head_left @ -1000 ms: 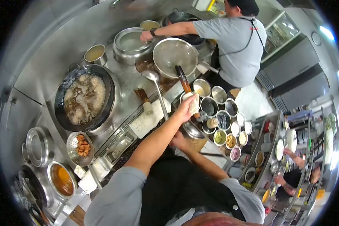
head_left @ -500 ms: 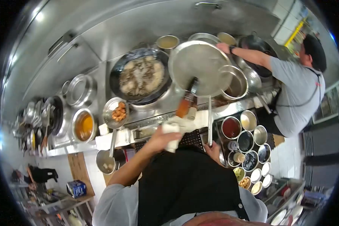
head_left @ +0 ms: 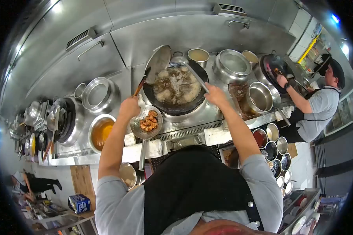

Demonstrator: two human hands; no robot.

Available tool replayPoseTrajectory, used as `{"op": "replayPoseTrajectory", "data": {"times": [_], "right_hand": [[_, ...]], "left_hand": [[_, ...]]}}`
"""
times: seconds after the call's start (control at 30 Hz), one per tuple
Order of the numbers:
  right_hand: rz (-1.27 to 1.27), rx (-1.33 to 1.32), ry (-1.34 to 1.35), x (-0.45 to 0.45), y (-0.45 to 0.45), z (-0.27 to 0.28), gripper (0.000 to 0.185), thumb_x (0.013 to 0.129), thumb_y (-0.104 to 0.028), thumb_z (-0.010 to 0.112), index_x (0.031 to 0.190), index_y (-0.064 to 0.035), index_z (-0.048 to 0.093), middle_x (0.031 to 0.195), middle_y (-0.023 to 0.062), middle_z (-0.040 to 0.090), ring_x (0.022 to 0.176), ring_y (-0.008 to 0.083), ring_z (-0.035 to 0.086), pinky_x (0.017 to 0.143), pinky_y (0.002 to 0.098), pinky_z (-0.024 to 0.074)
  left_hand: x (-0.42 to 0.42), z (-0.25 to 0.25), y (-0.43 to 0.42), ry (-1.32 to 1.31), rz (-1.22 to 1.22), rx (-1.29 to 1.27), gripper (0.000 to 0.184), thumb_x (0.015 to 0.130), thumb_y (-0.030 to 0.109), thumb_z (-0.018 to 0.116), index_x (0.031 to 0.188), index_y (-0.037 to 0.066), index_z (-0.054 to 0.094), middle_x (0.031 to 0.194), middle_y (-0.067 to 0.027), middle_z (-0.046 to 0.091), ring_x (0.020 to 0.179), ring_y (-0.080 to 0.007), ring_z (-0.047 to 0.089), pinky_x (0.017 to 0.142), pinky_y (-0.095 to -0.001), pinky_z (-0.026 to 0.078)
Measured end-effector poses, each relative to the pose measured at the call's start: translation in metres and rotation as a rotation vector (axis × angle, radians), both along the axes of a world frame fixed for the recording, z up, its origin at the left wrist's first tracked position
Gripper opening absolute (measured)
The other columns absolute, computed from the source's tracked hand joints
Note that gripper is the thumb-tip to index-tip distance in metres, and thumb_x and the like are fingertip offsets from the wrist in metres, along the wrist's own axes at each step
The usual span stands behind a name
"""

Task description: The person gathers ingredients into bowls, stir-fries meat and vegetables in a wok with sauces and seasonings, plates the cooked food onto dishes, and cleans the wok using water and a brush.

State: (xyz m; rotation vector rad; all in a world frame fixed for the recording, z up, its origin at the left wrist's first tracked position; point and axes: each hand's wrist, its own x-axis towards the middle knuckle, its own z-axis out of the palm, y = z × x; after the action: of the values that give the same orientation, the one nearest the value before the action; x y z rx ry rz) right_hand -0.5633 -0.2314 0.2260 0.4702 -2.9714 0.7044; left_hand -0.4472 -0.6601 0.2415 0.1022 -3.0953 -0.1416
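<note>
My left hand is closed round the wooden handle of a large round strainer, which is tilted up over the left back rim of the wok. A bit of white cloth shows beside that hand. My right hand grips the long metal handle of a ladle, whose bowl is at the wok's back edge. Pale food pieces bubble in dark oil inside the wok. Below my left hand, a perforated skimmer bears browned fried pieces.
A bowl of orange liquid stands to the left, near lidded steel pots. To the right are a steel pot and several sauce containers. A co-worker handles another wok at far right.
The large strainer has swung from the right to the wok's left back side. My right hand has risen from the counter's front to over the wok, still holding the ladle.
</note>
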Motion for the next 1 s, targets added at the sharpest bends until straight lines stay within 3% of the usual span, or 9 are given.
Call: {"op": "replayPoseTrajectory", "data": {"times": [0.13, 0.37, 0.43, 0.63, 0.7, 0.8, 0.83, 0.9, 1.0], "right_hand": [[-0.068, 0.333, -0.119, -0.015, -0.030, 0.006, 0.055, 0.094, -0.017, 0.057, 0.148, -0.0152, 0.052, 0.119, 0.0174, 0.071, 0.113, 0.0382, 0.067, 0.098, 0.0495, 0.0537], [-0.068, 0.401, -0.183, 0.023, 0.011, 0.010, 0.056, 0.094, -0.018, 0.060, 0.149, -0.0171, 0.051, 0.118, 0.0193, 0.071, 0.114, 0.0384, 0.067, 0.096, 0.0509, 0.0544], [0.001, 0.251, -0.076, 0.032, 0.033, -0.009, 0.063, 0.090, -0.020, 0.067, 0.150, -0.0169, 0.050, 0.115, 0.0223, 0.071, 0.110, 0.0403, 0.068, 0.095, 0.0523, 0.0542], [-0.030, 0.053, -0.207, 0.092, 0.055, -0.020, 0.068, 0.086, -0.020, 0.072, 0.149, -0.0083, 0.049, 0.118, 0.0262, 0.070, 0.111, 0.0432, 0.066, 0.092, 0.0486, 0.0524], [-0.038, -0.318, -0.297, 0.115, 0.059, -0.040, 0.068, 0.087, -0.021, 0.073, 0.149, -0.0063, 0.049, 0.112, 0.0241, 0.072, 0.099, 0.0358, 0.070, 0.088, 0.0440, 0.0534], [-0.266, -0.410, -0.510, 0.162, 0.030, -0.024, 0.066, 0.089, -0.021, 0.072, 0.150, -0.0064, 0.050, 0.107, 0.0209, 0.071, 0.090, 0.0272, 0.067, 0.084, 0.0384, 0.0538], [-0.286, -0.479, -0.503, 0.169, 0.026, -0.032, 0.065, 0.090, -0.020, 0.071, 0.150, -0.0051, 0.050, 0.096, 0.0139, 0.069, 0.077, 0.0190, 0.062, 0.070, 0.0333, 0.0534], [-0.246, -0.586, -0.573, 0.180, 0.018, -0.008, 0.063, 0.092, -0.016, 0.069, 0.150, -0.0034, 0.049, 0.086, 0.0074, 0.067, 0.064, 0.0128, 0.057, 0.057, 0.0288, 0.0481], [-0.186, -0.686, -0.432, 0.183, 0.008, 0.008, 0.059, 0.093, -0.013, 0.067, 0.149, -0.0035, 0.051, 0.076, 0.0013, 0.061, 0.055, 0.0087, 0.050, 0.050, 0.0262, 0.0420]], "left_hand": [[-0.010, -0.002, -0.031, -0.116, -0.109, 0.059, 0.040, 0.082, 0.021, 0.071, 0.117, 0.001, 0.066, 0.115, -0.0253, 0.068, 0.107, -0.0425, 0.067, 0.092, -0.0508, 0.055], [0.028, -0.010, -0.037, -0.241, -0.190, 0.255, 0.058, 0.073, 0.035, 0.082, 0.116, -0.001, 0.066, 0.105, -0.0273, 0.071, 0.103, -0.0439, 0.068, 0.091, -0.0490, 0.054], [0.043, 0.006, -0.020, -0.340, -0.114, 0.496, 0.062, 0.075, 0.033, 0.082, 0.127, 0.002, 0.067, 0.112, -0.0244, 0.073, 0.106, -0.0396, 0.070, 0.092, -0.0459, 0.053], [0.053, -0.014, 0.016, -0.475, -0.048, 0.959, 0.043, 0.080, 0.025, 0.080, 0.116, 0.003, 0.071, 0.100, -0.0136, 0.076, 0.090, -0.0263, 0.072, 0.079, -0.0386, 0.055], [0.053, -0.025, 0.032, -0.579, 0.044, 1.231, 0.038, 0.082, 0.021, 0.079, 0.116, 0.004, 0.071, 0.094, -0.0083, 0.075, 0.078, -0.0185, 0.071, 0.068, -0.0349, 0.055], [0.051, -0.030, 0.059, -0.528, 0.044, 1.250, 0.033, 0.084, 0.018, 0.077, 0.113, 0.002, 0.071, 0.094, -0.0075, 0.074, 0.077, -0.0178, 0.070, 0.067, -0.0342, 0.054], [0.052, -0.028, 0.066, -0.550, 0.065, 1.309, 0.033, 0.085, 0.018, 0.077, 0.113, 0.001, 0.071, 0.095, -0.0076, 0.074, 0.077, -0.0179, 0.070, 0.067, -0.0340, 0.054], [0.052, -0.039, 0.075, -0.507, 0.046, 1.403, 0.031, 0.083, 0.020, 0.080, 0.105, 0.000, 0.074, 0.090, -0.0087, 0.074, 0.073, -0.0194, 0.070, 0.065, -0.0338, 0.054], [0.052, -0.036, 0.085, -0.468, 0.091, 1.627, 0.026, 0.085, 0.018, 0.078, 0.105, 0.001, 0.072, 0.085, -0.0060, 0.072, 0.070, -0.0169, 0.067, 0.060, -0.0342, 0.052]]}}
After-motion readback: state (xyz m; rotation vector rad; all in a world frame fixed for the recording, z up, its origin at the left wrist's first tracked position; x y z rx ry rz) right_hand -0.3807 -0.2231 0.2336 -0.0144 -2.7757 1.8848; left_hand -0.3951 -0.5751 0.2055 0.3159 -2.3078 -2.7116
